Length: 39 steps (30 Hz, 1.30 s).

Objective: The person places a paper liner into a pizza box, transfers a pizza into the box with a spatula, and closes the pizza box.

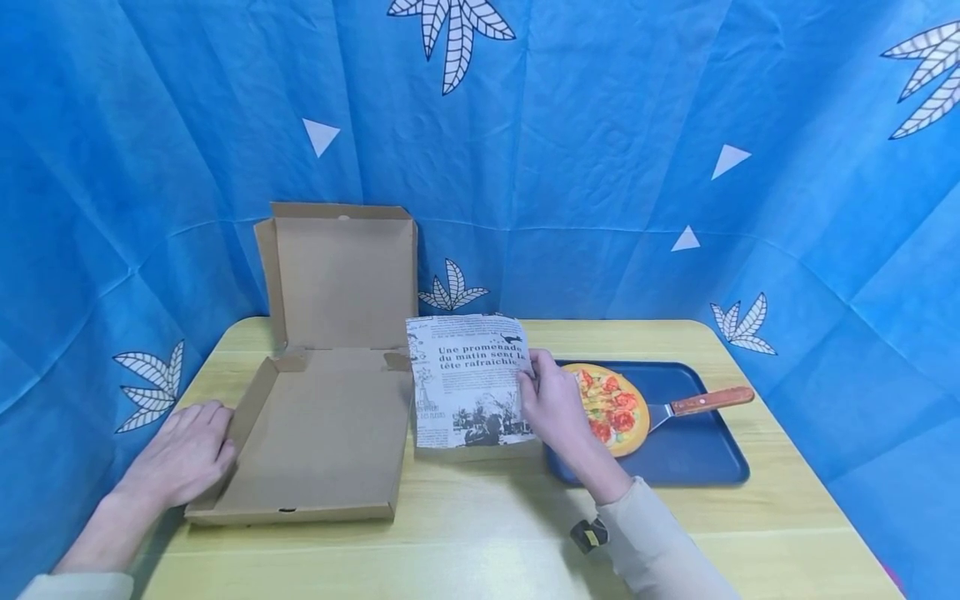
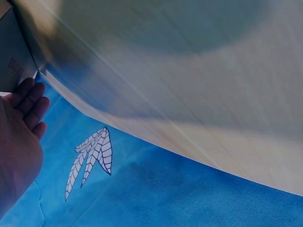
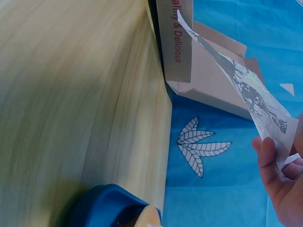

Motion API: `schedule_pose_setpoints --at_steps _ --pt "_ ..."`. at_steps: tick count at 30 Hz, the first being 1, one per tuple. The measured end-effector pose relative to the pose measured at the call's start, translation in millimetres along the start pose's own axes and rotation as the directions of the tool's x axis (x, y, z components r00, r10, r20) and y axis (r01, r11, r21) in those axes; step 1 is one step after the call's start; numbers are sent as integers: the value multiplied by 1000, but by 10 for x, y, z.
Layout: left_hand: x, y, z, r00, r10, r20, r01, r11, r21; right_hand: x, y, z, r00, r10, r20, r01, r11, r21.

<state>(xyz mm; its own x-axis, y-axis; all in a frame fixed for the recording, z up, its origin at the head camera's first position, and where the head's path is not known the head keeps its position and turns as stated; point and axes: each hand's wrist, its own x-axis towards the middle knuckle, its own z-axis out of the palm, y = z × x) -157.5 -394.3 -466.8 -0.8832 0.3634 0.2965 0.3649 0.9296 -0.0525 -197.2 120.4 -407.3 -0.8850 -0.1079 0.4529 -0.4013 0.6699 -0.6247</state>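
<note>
An unfolded cardboard pizza box (image 1: pixel 322 442) has its lid (image 1: pixel 345 279) standing up at the back. My left hand (image 1: pixel 180 454) rests against the box's left wall; in the left wrist view its fingers (image 2: pixel 33 104) lie by the box's outer side, the thumb hidden. My right hand (image 1: pixel 555 408) pinches the right edge of a sheet of newsprint-patterned paper (image 1: pixel 472 417) with French text. The sheet hangs above the table, just right of the box. In the right wrist view the paper (image 3: pixel 251 90) is seen nearly edge-on, thumb and fingers on its corner.
A dark blue tray (image 1: pixel 690 458) lies to the right, holding a small pizza (image 1: pixel 618 408) on a server with a wooden handle (image 1: pixel 712 401) that sticks out past the tray's right rim. The pale wooden table (image 1: pixel 450 542) is enclosed by a blue patterned cloth (image 1: pixel 600 167).
</note>
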Motion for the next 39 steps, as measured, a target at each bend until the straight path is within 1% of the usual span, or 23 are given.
schedule_pose_setpoints --at_steps 7,17,24,31,39 --pt "-2 5 -2 1000 -1 -2 1 1000 -5 19 -43 -12 1000 18 9 -18 999 27" --pt "-5 24 -13 1000 -10 -2 10 1000 -10 85 -134 9 1000 -14 -22 16 998 66" --pt "-4 24 -10 1000 -4 -5 4 1000 -11 139 -209 45 1000 -9 -10 10 995 101" --pt "-15 25 -12 1000 -8 11 8 1000 -13 191 -311 98 1000 11 9 -12 992 128" --pt "-8 19 -21 1000 -1 9 1 1000 -4 251 -429 156 1000 -9 14 7 991 135"
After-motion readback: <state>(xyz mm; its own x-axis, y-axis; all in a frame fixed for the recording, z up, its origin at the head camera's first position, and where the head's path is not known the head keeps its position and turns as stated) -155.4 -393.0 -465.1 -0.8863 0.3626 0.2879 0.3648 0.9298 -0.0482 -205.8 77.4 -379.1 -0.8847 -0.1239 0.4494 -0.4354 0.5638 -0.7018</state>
